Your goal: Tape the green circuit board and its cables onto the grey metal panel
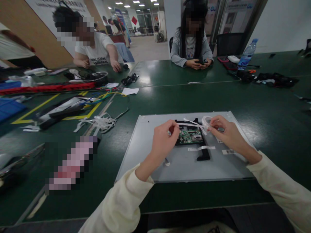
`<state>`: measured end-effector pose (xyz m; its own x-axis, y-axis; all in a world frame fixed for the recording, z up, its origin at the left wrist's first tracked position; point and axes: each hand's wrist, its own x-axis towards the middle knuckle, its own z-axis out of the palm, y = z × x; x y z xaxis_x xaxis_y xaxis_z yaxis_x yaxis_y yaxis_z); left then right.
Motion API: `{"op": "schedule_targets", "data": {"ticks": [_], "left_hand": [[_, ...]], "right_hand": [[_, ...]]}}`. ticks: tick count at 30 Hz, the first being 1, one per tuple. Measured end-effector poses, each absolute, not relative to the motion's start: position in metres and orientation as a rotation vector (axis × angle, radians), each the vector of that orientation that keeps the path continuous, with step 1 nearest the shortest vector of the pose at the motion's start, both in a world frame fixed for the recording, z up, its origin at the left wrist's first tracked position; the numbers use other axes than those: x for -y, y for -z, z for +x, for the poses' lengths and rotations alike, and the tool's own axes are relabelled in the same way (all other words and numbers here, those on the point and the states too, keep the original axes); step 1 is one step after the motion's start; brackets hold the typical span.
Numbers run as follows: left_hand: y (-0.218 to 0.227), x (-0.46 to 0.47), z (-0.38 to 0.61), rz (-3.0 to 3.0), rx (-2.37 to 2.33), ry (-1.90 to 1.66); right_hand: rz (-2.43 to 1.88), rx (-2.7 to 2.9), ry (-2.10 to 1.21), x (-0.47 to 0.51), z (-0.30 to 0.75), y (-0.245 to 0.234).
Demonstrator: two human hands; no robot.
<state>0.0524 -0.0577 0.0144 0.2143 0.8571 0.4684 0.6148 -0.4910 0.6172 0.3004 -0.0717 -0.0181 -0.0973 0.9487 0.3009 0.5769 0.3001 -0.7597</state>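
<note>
My left hand (164, 136) pinches one end of a white tape strip (186, 124) that stretches across to my right side. With closed fingers, my right hand (222, 129) grips a roll of white tape (206, 120). Both hands are above a grey metal panel (150, 145) lying flat on the table. Beneath the strip is a green circuit board (188, 138), set by a black bracket (205, 153). A short piece of white tape (201, 148) crosses the bracket. A small connector end (167, 162) shows on the panel near my left wrist.
On the green table (165, 100), tangled white strips (103, 123) and a blurred pink phone-like object (73, 165) lie to the left. Cables and a blue bin (11, 108) are farther left. Two people sit opposite. A water bottle (247, 55) stands at the far right by black cables (274, 79).
</note>
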Motion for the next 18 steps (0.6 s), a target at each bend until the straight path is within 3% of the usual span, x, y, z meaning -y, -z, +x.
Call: {"op": "schedule_targets", "data": {"ticks": [4, 18], "left_hand": [[-0.0162, 0.0575, 0.0523, 2.076, -1.363, -1.189], [-0.0126, 0.056, 0.0528, 2.062, -1.426, -1.289]], "right_hand": [[-1.359, 1.679, -0.577, 0.0737, 0.2992, 0.018], [-1.109, 1.874, 0.367, 0.0735, 0.2982, 0.0207]]}}
